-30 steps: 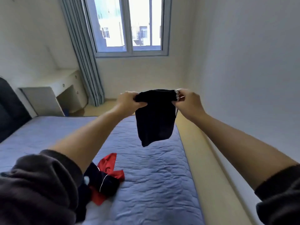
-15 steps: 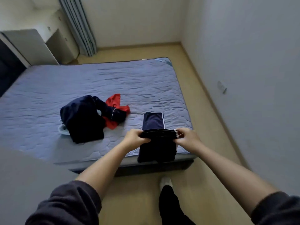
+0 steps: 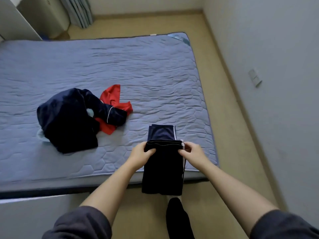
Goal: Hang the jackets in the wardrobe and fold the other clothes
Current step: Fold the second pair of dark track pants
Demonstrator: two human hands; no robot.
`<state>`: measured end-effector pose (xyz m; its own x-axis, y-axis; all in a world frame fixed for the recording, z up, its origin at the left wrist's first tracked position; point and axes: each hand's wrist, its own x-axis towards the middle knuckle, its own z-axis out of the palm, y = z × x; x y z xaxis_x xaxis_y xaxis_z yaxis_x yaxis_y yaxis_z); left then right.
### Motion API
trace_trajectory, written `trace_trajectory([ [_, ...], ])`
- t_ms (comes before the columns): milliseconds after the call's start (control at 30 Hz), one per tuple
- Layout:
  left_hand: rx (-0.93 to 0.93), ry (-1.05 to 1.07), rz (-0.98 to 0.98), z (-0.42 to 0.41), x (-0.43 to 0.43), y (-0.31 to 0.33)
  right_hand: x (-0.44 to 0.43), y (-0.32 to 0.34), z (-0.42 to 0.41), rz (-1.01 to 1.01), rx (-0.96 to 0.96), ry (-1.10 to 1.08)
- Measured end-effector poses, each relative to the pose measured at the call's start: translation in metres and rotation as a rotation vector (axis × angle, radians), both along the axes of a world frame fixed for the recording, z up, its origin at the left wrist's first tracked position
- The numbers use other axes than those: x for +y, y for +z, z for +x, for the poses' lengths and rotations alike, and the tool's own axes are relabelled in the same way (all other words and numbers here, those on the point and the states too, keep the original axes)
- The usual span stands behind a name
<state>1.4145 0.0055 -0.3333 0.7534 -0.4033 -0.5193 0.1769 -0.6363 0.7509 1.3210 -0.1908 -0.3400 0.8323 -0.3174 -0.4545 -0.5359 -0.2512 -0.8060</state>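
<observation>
Two hands [image 3: 141, 153] [image 3: 192, 152], two folded dark garments [image 3: 162, 169] [image 3: 161, 132], one dark heap [image 3: 69, 121], one red garment [image 3: 110, 97].

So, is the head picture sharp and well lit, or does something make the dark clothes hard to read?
Head view: light is dim and soft, no glare, no hard shadows; the dark navy folded garment between the left hand and right hand loses most fold detail, as does the dark navy heap; the wide-angle lens bends the edges of the blue quilted mattress; slight overall softness.

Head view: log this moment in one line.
left hand: grips dark garment | right hand: grips same garment | garment: hanging over bed edge | folded navy piece: on bed | clothes pile: unfolded
</observation>
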Motion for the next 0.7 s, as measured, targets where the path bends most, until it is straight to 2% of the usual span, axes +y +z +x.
trace_trajectory([
  [233, 0.039, 0.159, -0.011, 0.125, -0.079, -0.152, -0.060, -0.159, 0.137, 0.178, 0.065, -0.198],
  [467, 0.058, 0.257, 0.150, 0.191, -0.111, -0.316, -0.071, -0.339, 0.207, 0.236, 0.137, -0.374],
  [600, 0.026, 0.247, 0.232, 0.218, -0.120, -0.370, -0.071, -0.399, 0.227, 0.181, 0.137, -0.421],
  [700, 0.035, 0.250, 0.255, 0.224, -0.122, -0.387, -0.076, -0.413, 0.224, 0.168, 0.142, -0.436],
])
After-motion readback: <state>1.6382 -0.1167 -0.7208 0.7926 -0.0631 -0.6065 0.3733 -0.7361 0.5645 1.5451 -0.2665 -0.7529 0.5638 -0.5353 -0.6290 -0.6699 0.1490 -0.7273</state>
